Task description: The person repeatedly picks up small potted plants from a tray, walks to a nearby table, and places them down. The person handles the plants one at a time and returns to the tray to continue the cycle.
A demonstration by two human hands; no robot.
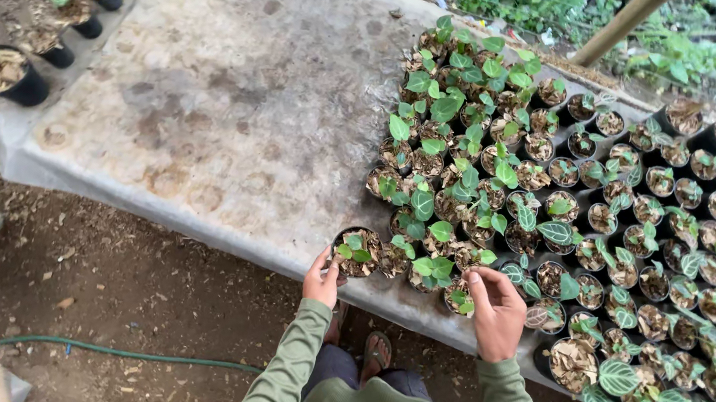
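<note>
While the grey bed (207, 103) spreads wide, our left hand (322, 282) grips the corner pot (356, 252) at its near edge; our right hand (496, 311), fingers loosely pinched, touches a seedling pot (458, 299) just rightward.

head view | looks steeply down, forward | mid-range | single view, nothing shared

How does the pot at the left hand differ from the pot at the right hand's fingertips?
The pot at the left hand stands at the left end of the front row, its side open to bare sheet; the pot at the right hand has pots on both sides. The left hand grips the first pot's rim; the right hand only fingers the second pot's top. Both are small, dark, and hold green seedlings in dry leaf litter.
</note>
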